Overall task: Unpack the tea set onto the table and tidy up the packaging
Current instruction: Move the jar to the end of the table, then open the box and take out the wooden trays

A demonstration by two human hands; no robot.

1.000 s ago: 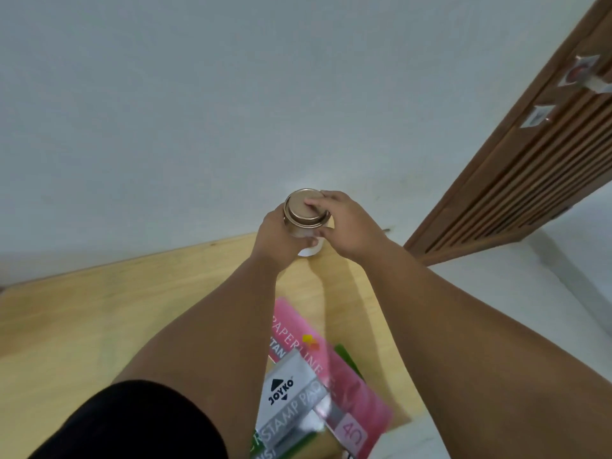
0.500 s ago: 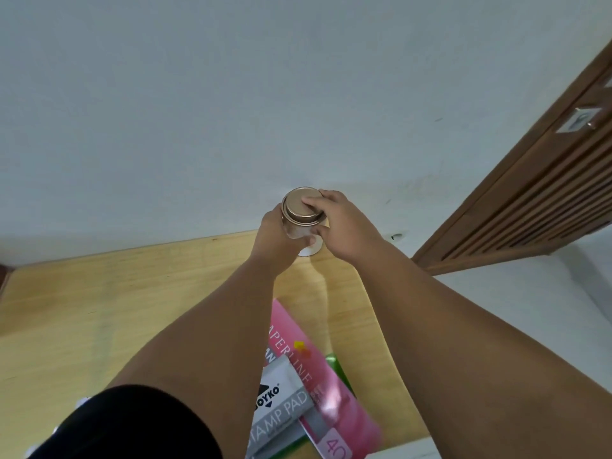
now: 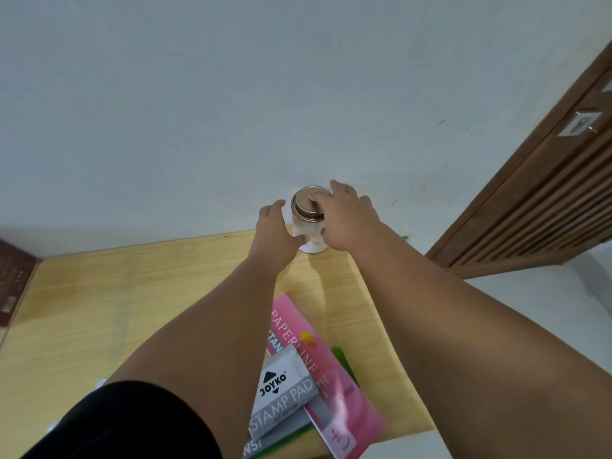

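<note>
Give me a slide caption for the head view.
Both hands at a lidded jar at the table's far edge.

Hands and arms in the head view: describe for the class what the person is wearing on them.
Both the left hand and right hand are bare: no gloves, rings, watch or bracelets visible. Both forearms are uncovered. A black sleeve covers the left upper arm; no right sleeve is in view.

Small cylindrical white ceramic canister with a round bronze-coloured metal lid (image 3: 310, 216): stood upright at the far edge of the light wooden table (image 3: 99, 309), close against the pale wall. Lid is fitted on top. Brownish markings are seen on the white body; base is partly hidden.
</note>
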